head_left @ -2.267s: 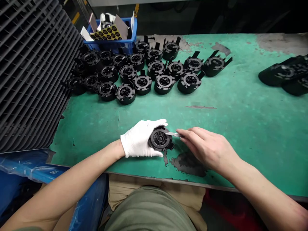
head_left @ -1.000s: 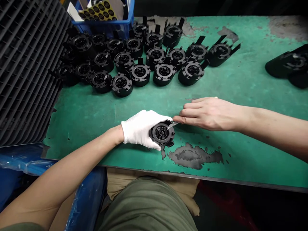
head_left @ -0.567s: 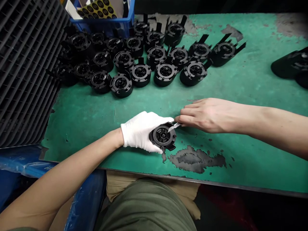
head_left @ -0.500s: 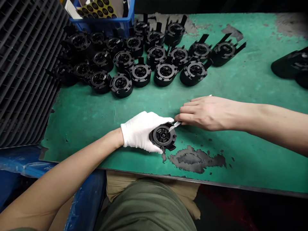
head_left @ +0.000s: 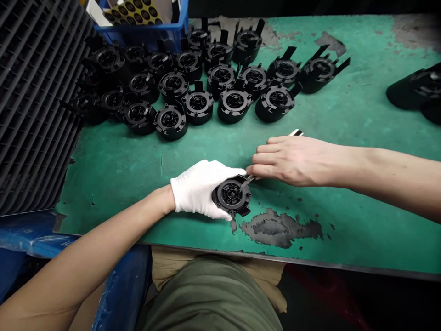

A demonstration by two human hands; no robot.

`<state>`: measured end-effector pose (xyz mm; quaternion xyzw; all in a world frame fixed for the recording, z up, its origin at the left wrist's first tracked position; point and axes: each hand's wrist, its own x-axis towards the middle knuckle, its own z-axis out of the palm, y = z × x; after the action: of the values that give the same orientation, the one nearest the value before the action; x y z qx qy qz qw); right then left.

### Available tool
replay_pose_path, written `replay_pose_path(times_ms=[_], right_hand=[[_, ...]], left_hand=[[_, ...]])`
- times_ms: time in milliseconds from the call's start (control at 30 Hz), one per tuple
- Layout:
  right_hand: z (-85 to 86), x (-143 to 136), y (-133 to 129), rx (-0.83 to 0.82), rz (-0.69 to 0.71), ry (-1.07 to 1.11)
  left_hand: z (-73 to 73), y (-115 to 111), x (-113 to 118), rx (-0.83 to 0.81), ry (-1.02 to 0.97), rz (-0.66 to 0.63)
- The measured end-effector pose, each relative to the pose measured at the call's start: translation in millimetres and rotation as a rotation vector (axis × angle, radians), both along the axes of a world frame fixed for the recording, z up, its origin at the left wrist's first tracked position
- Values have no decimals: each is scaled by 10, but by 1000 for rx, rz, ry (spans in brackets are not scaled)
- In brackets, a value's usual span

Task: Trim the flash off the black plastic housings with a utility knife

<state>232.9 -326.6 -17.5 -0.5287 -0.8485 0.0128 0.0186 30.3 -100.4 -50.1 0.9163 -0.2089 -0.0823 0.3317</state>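
My left hand (head_left: pixel 201 188), in a white glove, is wrapped round a round black plastic housing (head_left: pixel 231 195) low over the green table. The housing's open face with ribs and a ring points up at me. My bare right hand (head_left: pixel 287 161) is closed on a craft knife (head_left: pixel 246 182). Its thin metal blade rests at the upper right of the housing's ring, and its pale and black handle end pokes out behind the knuckles. The right fingertips are partly hidden under the hand.
Several similar black housings (head_left: pixel 200 105) stand in a cluster at the back left, some with upright tabs. Behind them is a blue bin (head_left: pixel 144 34) with a sheet of round stickers (head_left: pixel 134 11). More black parts (head_left: pixel 413 89) lie far right. A grey slatted panel (head_left: pixel 34 92) borders the left.
My right hand has tilted slightly, so more of the knife's handle end shows behind it. The blade stays at the housing's rim. The left hand holds its grip, and the whole view has shifted a little.
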Motion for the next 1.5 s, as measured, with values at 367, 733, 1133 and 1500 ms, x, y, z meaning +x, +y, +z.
replay_pose_path(times_ms=[367, 733, 1133, 1500], right_hand=[[-54, -62, -94, 37, -79, 8], [4, -408, -307, 81, -305, -46], [26, -162, -113, -16, -128, 27], [-28, -69, -63, -21, -73, 89]], left_hand=[[-35, 16, -30, 26, -25, 11], [-32, 2, -29, 27, -29, 16], [24, -6, 6, -16, -6, -3], [31, -6, 5, -23, 13, 0]])
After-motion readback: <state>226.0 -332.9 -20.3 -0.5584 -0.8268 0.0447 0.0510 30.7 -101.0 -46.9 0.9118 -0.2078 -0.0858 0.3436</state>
